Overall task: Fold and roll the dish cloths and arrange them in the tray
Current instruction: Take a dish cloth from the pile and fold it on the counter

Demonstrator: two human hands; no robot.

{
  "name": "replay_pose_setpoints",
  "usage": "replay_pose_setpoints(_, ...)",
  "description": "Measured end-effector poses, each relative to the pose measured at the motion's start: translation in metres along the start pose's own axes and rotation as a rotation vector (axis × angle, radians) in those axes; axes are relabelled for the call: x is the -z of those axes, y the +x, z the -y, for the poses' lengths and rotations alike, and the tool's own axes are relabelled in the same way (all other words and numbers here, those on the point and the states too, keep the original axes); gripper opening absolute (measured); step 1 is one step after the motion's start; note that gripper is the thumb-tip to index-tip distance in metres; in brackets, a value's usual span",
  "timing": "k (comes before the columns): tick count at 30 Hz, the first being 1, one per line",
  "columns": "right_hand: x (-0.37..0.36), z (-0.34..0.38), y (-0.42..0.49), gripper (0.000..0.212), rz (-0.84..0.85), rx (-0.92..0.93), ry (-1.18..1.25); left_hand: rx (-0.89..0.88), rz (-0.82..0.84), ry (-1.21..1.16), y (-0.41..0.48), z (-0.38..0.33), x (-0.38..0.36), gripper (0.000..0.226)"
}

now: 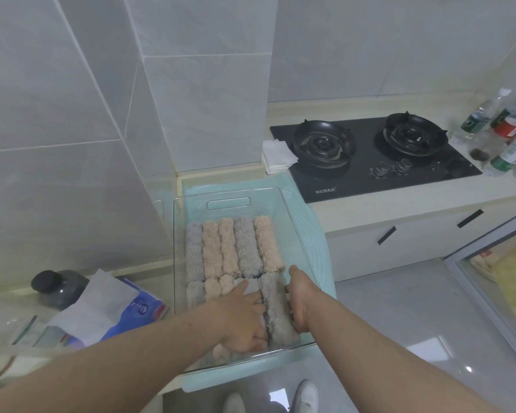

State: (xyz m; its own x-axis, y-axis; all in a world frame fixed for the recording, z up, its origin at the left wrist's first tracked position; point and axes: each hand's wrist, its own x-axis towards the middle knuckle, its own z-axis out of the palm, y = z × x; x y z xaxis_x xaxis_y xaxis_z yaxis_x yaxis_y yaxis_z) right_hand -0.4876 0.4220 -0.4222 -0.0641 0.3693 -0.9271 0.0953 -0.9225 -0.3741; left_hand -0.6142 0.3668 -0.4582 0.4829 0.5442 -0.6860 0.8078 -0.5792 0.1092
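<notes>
**Last roll going into a full tray: crowding and overhang noted**

We begin nearest the camera. The clear tray [178, 263] sits on a pale green mat [316, 231], and the mat's near edge overhangs the counter front above the floor. In our judgement, downward pressure on the near end could tip or slide the tray toward that edge.

Both hands are inside the tray's near right corner. The left hand [245, 317] lies flat, fingers spread, pressing on the neighbouring rolls rather than closed on anything. The right hand [298, 302] is cupped against the right flank of the grey roll [277, 311], between it and the tray wall; we see no closed grip, only a sideways hold. That roll lies lengthwise in the near row, touching its neighbour.

Risks: the roll could loosen if released before it is wedged, and the left palm could flatten or shift the pink and grey rolls beneath it. Room beside the right wall is slim, so withdrawing the right hand may drag the cloth.

Farther back, the rear row of five rolls [233, 248] is seated, with bare tray floor beyond it up to the handle slot [228, 203]. Past that, folded white paper [277, 156] lies touching the hob [370, 156], well apart from the work.
</notes>
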Motion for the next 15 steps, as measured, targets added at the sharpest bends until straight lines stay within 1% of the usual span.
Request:
replay_pose_setpoints(4, 0.0, 0.0, 0.005, 0.058, 0.012, 0.003, 0.006, -0.01, -0.042, -0.007, 0.0, 0.001, -0.002, 0.047)
replay_pose_setpoints(7, -0.004, 0.001, 0.009, 0.058, -0.013, 0.02, -0.013, -0.001, -0.058, -0.01, -0.001, -0.004, 0.002, 0.045)
replay_pose_setpoints(10, -0.006, -0.001, 0.014, 0.066, 0.005, 0.036, -0.049, 0.018, -0.057, -0.027, -0.005, -0.011, 0.01, 0.046)
replay_pose_setpoints(13, -0.004, -0.002, 0.019, 0.065, 0.014, 0.049, -0.101, 0.032, -0.173, -0.107, -0.014, -0.005, 0.011, 0.041)
replay_pose_setpoints(15, -0.003, -0.002, 0.023, 0.062, 0.032, 0.052, -0.176, 0.069, -0.245, -0.164, -0.028, 0.003, 0.007, 0.046)
